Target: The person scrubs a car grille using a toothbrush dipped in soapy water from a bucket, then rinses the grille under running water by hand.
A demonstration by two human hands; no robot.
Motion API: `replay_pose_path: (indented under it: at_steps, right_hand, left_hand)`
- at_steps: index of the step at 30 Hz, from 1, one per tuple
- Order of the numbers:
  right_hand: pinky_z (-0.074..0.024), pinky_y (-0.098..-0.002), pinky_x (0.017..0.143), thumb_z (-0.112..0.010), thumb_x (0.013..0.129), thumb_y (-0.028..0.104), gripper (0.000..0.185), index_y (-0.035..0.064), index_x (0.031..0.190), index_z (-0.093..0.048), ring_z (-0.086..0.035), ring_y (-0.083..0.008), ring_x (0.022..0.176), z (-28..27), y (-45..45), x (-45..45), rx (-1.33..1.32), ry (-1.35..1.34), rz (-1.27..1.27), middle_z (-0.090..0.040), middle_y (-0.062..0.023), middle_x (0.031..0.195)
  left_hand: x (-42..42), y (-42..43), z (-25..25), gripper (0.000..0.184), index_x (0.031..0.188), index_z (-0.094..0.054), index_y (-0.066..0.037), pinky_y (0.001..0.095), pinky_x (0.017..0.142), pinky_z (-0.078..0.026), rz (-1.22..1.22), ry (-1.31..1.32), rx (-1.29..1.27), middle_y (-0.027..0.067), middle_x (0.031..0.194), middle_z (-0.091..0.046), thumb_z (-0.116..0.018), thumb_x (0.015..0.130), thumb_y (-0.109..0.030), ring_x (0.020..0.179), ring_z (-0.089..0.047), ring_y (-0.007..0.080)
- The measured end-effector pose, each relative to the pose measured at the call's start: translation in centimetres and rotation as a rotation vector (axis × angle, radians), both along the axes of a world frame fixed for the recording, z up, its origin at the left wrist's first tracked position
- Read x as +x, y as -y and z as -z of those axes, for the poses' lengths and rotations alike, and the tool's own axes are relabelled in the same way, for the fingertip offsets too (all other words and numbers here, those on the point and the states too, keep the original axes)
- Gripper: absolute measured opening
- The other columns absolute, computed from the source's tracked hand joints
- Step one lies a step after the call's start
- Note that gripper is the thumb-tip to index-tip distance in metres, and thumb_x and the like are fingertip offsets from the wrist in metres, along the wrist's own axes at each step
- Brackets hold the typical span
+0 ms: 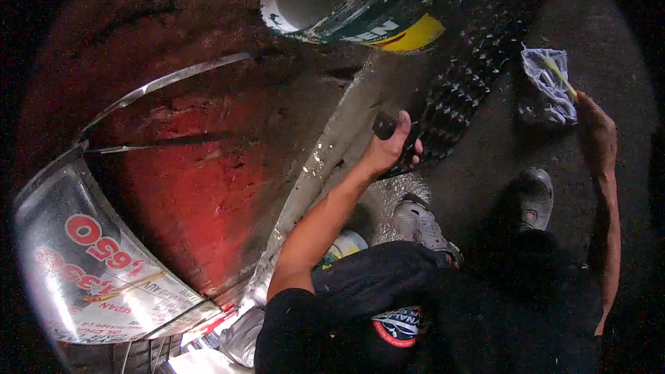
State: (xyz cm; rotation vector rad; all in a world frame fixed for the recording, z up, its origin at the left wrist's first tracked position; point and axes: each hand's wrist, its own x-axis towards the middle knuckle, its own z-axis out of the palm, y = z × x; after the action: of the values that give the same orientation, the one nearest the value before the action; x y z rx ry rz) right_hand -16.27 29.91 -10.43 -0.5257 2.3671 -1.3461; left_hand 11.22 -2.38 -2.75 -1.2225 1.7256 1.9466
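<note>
My left hand [391, 147] is wrapped round a dark object [384, 125], perhaps a handle, beside a long black bristly mat or strip [460, 97]. Over on the right, my right hand [587, 105] pinches a thin yellow stick-like item [560, 77]. That item lies across a whitish-grey cloth or bag [551, 100], which hangs or lies just left of the hand; its contents are too dim to make out.
A green and yellow bucket [409, 10] is at the top centre. A red surface [187, 194] and a printed price sign [104, 263] fill the left. Grey clogs [424, 227] stand on the dark floor, and a light kerb edge [305, 173] runs diagonally.
</note>
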Motion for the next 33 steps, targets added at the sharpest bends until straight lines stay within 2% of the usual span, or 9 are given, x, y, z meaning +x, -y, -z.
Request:
replay_pose_path:
  at_steps: [3, 7, 11, 21, 23, 24, 28, 31, 33]
  right_hand:
    - [-0.0496, -0.0301, 0.079, -0.049, 0.093, 0.012, 0.027, 0.0036, 0.112, -0.065, -0.064, -0.0170, 0.089, -0.9, 2.4, 3.5, -0.071, 0.510, -0.106, -0.068, -0.0106, 0.106]
    - [-0.0521, -0.0386, 0.073, -0.051, 0.084, 0.011, 0.036, 0.0149, 0.118, -0.063, -0.064, -0.0318, 0.087, -0.6, 5.5, 9.4, 0.398, -0.219, -0.792, -0.064, -0.0163, 0.099]
    - [-0.0522, -0.0400, 0.068, -0.055, 0.083, 0.011, 0.039, 0.0172, 0.121, -0.060, -0.063, -0.0318, 0.085, -2.4, 6.7, 9.9, 0.524, -0.265, -0.842, -0.062, -0.0146, 0.098]
    - [-0.0524, -0.0404, 0.069, -0.057, 0.078, 0.005, 0.041, 0.0101, 0.119, -0.057, -0.065, -0.0318, 0.084, 1.1, 8.2, 9.9, 0.074, -0.671, -0.802, -0.063, -0.0186, 0.090]
    - [-0.0530, -0.0434, 0.066, -0.056, 0.080, 0.006, 0.039, 0.0080, 0.119, -0.055, -0.066, -0.0340, 0.077, -1.3, 10.9, 11.2, 0.671, -0.222, -1.069, -0.064, -0.0198, 0.080]
    - [-0.0530, -0.0434, 0.066, -0.056, 0.080, 0.006, 0.039, 0.0080, 0.119, -0.055, -0.066, -0.0340, 0.077, -1.9, 11.0, 11.1, 0.672, -0.222, -1.068, -0.064, -0.0198, 0.080]
    - [-0.0475, -0.0397, 0.060, -0.051, 0.080, 0.006, 0.023, -0.0006, 0.095, -0.068, -0.064, -0.0208, 0.066, -4.6, 10.9, 8.9, 0.408, 0.763, -0.747, -0.064, -0.0182, 0.072]
    - [-0.0479, -0.0384, 0.060, -0.054, 0.080, 0.006, 0.021, -0.0005, 0.095, -0.067, -0.063, -0.0263, 0.063, -0.8, 9.3, 10.0, 0.264, 0.564, -0.781, -0.065, -0.0183, 0.072]
    - [-0.0509, -0.0381, 0.066, -0.060, 0.075, 0.010, 0.023, 0.0055, 0.096, -0.068, -0.065, -0.0308, 0.075, 1.7, 8.1, 10.7, 0.220, 0.117, -0.777, -0.067, -0.0155, 0.081]
  left_hand:
    - [-0.3, -0.8, -0.4, 0.066, 0.087, -0.057, -0.006, 0.0288, 0.051, -0.050, -0.067, 0.075, -0.012, 0.0046, 0.070, -0.061, -0.042, 0.085, -0.070, 0.055, -0.060, 0.0159]
    - [-0.4, -0.4, -0.4, 0.067, 0.088, -0.059, -0.007, 0.0294, 0.052, -0.052, -0.021, 0.033, -0.025, 0.0048, 0.070, -0.062, -0.041, 0.084, -0.071, 0.054, -0.060, 0.0155]
    - [-0.2, -0.6, -0.5, 0.067, 0.089, -0.058, -0.006, 0.0304, 0.053, -0.053, -0.040, 0.071, -0.026, 0.0045, 0.071, -0.061, -0.041, 0.085, -0.071, 0.056, -0.061, 0.0155]
    - [-0.1, -0.8, -0.6, 0.067, 0.088, -0.057, -0.006, 0.0298, 0.052, -0.051, 0.008, 0.059, -0.061, 0.0047, 0.070, -0.060, -0.040, 0.086, -0.071, 0.056, -0.060, 0.0159]
    - [-0.3, -0.8, -0.4, 0.067, 0.088, -0.057, -0.006, 0.0295, 0.052, -0.051, 0.013, 0.071, -0.058, 0.0046, 0.070, -0.060, -0.040, 0.086, -0.071, 0.056, -0.060, 0.0157]
    - [-0.2, -1.1, -0.3, 0.067, 0.088, -0.057, -0.006, 0.0293, 0.052, -0.051, -0.001, 0.068, -0.052, 0.0047, 0.070, -0.060, -0.040, 0.086, -0.071, 0.056, -0.060, 0.0155]
    - [-0.5, -1.4, -0.8, 0.057, 0.086, -0.055, -0.006, 0.0273, 0.046, -0.047, -0.064, 0.015, -0.018, 0.0049, 0.065, -0.059, -0.047, 0.089, -0.062, 0.052, -0.058, 0.0134]
    - [-0.1, -1.0, 0.1, 0.066, 0.089, -0.058, -0.006, 0.0287, 0.052, -0.051, -0.005, 0.041, -0.084, 0.0046, 0.070, -0.061, -0.042, 0.084, -0.071, 0.056, -0.060, 0.0149]
    - [0.1, -0.7, 0.3, 0.066, 0.090, -0.058, -0.007, 0.0286, 0.052, -0.051, 0.021, 0.043, -0.081, 0.0044, 0.070, -0.061, -0.043, 0.084, -0.071, 0.056, -0.060, 0.0150]
